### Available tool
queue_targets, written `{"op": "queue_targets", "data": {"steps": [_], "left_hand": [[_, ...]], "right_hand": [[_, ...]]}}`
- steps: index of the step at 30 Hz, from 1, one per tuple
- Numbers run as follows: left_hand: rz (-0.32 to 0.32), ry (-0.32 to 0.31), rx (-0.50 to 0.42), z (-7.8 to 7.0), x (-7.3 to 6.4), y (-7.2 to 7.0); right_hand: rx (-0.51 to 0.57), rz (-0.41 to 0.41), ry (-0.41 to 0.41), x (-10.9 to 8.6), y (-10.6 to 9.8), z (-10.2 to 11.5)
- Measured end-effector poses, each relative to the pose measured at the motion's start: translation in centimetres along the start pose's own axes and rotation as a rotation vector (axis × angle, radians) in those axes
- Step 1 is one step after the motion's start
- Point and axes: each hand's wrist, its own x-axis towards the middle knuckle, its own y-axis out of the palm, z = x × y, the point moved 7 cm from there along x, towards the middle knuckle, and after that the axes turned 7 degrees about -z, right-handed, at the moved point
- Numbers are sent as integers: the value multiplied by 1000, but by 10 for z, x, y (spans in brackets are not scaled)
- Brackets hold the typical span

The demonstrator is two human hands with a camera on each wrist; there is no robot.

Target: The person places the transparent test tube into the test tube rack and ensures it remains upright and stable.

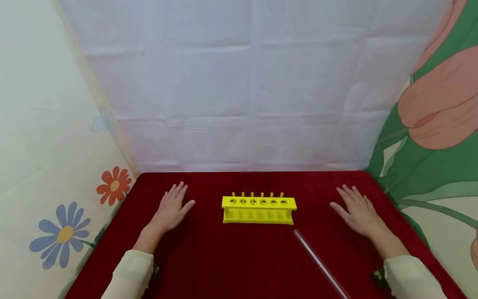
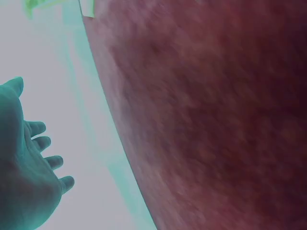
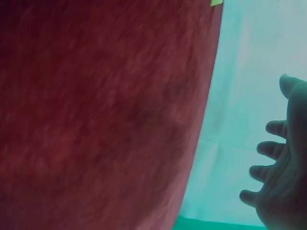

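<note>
A yellow test tube rack [image 1: 259,206] stands on the red cloth-covered table [image 1: 209,261], with a row of round holes in its top and a row of short pegs behind. A clear tube [image 1: 320,262] lies slanting from near the rack's right end toward the front edge of the view. To the left of the rack is my left hand [image 1: 172,211], fingers extended and holding nothing. My right hand [image 1: 360,212] is to the right of rack and tube, likewise empty with fingers spread. Both wrist views show the palms and fingers apart from the cloth.
A white creased cloth [image 1: 250,91] hangs behind the table. Flower-printed sheets flank it: daisies [image 1: 65,234] at the left, large pink tulips [image 1: 444,99] at the right. A strip of the yellow-green rack edges into the top of both wrist views.
</note>
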Motion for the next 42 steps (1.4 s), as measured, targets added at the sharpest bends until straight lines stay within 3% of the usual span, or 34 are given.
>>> {"op": "queue_targets", "data": {"steps": [6,14,31,42], "left_hand": [[2,70,-16,-21,4,2],[21,107,1,-42,9,3],[62,121,-3,-57,9,7],[54,136,1,-65,8,9]], "right_hand": [[-17,-35,-42,-1,-5,21],[-36,-48,-64,-2,-8,36],[-29,-13,-48,-7,-4,46],[-19,14,-40,-15,0,54]]}}
